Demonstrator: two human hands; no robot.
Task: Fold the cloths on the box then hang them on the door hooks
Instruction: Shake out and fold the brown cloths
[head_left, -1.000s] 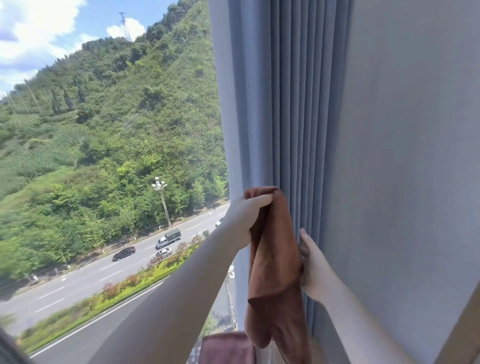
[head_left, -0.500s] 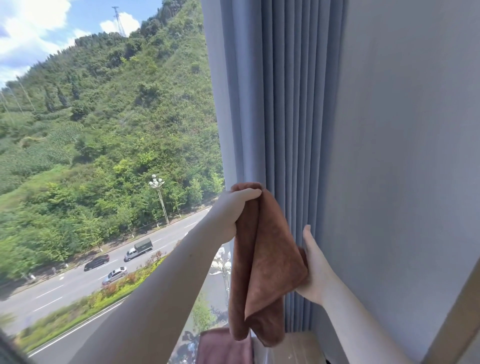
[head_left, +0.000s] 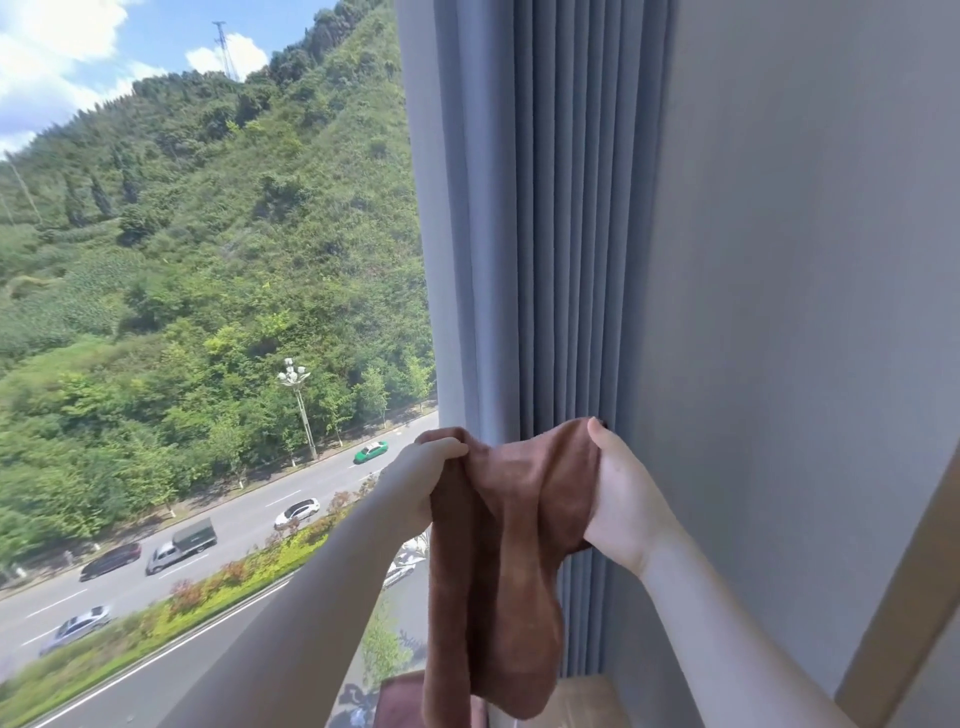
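A brown cloth (head_left: 498, 561) hangs in the air in front of the blue-grey curtain, held by both hands at its top edge. My left hand (head_left: 415, 480) pinches its left top corner. My right hand (head_left: 621, 501) grips the right top corner, thumb up, palm toward me. The cloth sags between the hands and droops down in loose folds. Below it a corner of a cardboard box (head_left: 582, 701) shows, with a darker reddish cloth (head_left: 400, 701) lying at its left edge. No door hooks are in view.
A pleated blue-grey curtain (head_left: 545, 234) hangs right behind the cloth, next to a large window (head_left: 208, 312) over a road and a green hill. A plain grey wall (head_left: 805, 312) fills the right side, with a wooden frame edge (head_left: 904, 613) at the lower right.
My right hand has moved up and taken the cloth's right top corner, spreading the cloth wider. The left hand keeps its hold on the other corner.
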